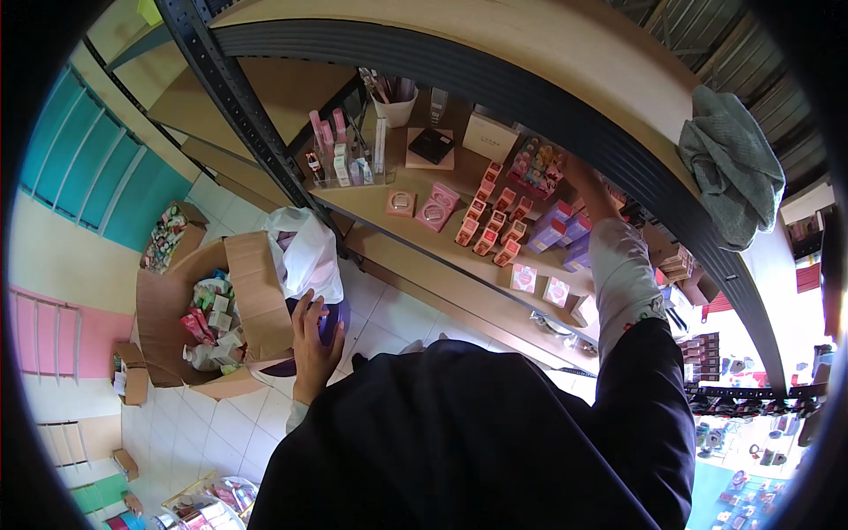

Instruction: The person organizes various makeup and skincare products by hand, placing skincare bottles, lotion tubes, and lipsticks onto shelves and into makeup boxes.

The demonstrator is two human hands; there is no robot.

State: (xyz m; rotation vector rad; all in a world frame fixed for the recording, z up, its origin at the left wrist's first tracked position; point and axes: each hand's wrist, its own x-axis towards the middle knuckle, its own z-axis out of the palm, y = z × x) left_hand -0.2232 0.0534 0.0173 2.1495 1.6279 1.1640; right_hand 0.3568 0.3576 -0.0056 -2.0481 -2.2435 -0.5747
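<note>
Head view: right arm stretches onto the shelf (353, 203). Right hand (579, 177) is right by the patterned box (535, 166) near the shelf's back; fingertips hidden, can't tell if its grip is closed or on anything. Orange boxes (485, 241) stand in rows in front of the patterned box, purple boxes (548, 232) just beside them. Pink compact (435, 210) lies on the other side of the rows. Left hand (314, 344) is low, fingers parted, grip loose, by the lower edge of the white bag (305, 252); contact unclear. Carton (265, 291) with mixed packs stands open beside the bag. Grey cloth (729, 168) hangs over the upper shelf edge.
</note>
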